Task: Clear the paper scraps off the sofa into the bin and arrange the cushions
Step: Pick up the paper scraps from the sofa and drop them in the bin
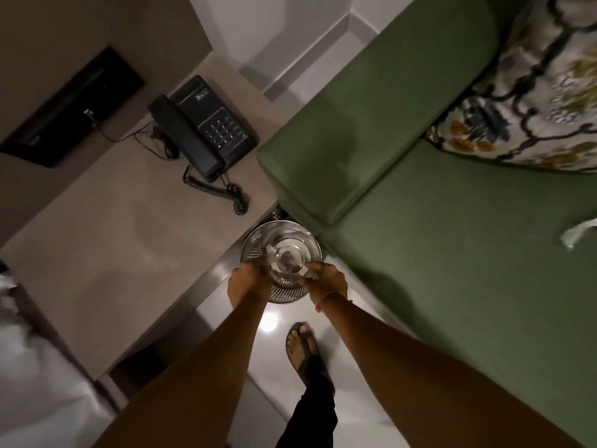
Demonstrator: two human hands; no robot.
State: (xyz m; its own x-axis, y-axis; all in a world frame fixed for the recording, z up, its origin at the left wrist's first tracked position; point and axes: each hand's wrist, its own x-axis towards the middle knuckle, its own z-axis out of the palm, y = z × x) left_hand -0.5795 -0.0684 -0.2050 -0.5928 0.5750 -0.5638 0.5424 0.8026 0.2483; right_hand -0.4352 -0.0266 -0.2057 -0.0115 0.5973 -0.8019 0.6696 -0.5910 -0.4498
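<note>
Glossy white floor meets the green upholstered sofa (452,253); both hands — left hand (247,286), right hand (326,281) — curl closed on the round perforated-metal bin (281,250). Likely light, rigid — rim grip suits. One white paper scrap (578,232) lies well right of the fingers.

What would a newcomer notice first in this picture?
First, both hands, left hand and right hand, gripping the near rim of a round metal bin on the floor between the desk and the green sofa. Next, the patterned cushion at the sofa's upper right, a paper scrap on the seat at the right edge, and a black telephone on the desk.
</note>
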